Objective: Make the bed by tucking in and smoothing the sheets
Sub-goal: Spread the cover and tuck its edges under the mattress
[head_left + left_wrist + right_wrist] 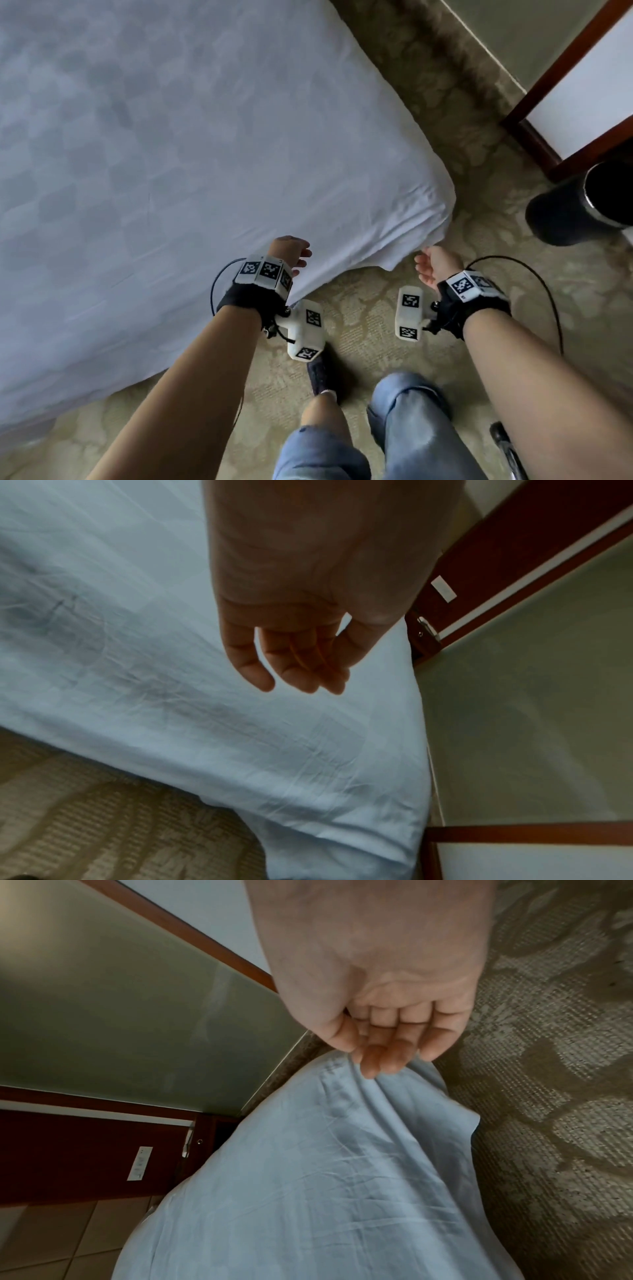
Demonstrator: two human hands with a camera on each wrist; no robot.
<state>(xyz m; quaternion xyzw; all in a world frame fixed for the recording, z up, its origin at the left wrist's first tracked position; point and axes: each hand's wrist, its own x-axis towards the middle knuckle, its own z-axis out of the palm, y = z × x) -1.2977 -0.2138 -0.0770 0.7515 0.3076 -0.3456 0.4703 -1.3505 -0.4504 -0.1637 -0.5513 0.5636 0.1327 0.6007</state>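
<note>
A white sheet point(171, 154) covers the bed, and its corner hangs loose and creased over the mattress corner at the right. My right hand point(430, 267) is below that corner and pinches the sheet's hanging edge; in the right wrist view the thumb and fingers point(377, 1053) are bunched on the sheet point(325, 1177) fold. My left hand point(294, 255) hovers by the sheet's side drop. It holds nothing, and its relaxed fingers point(294, 666) lie over the sheet point(171, 696).
Patterned carpet point(376, 301) runs round the bed. A black bin point(575, 212) stands at the right beside a dark wood-framed panel point(534, 137). My legs in jeans point(404, 421) and a dark shoe point(322, 373) are close to the bed's side.
</note>
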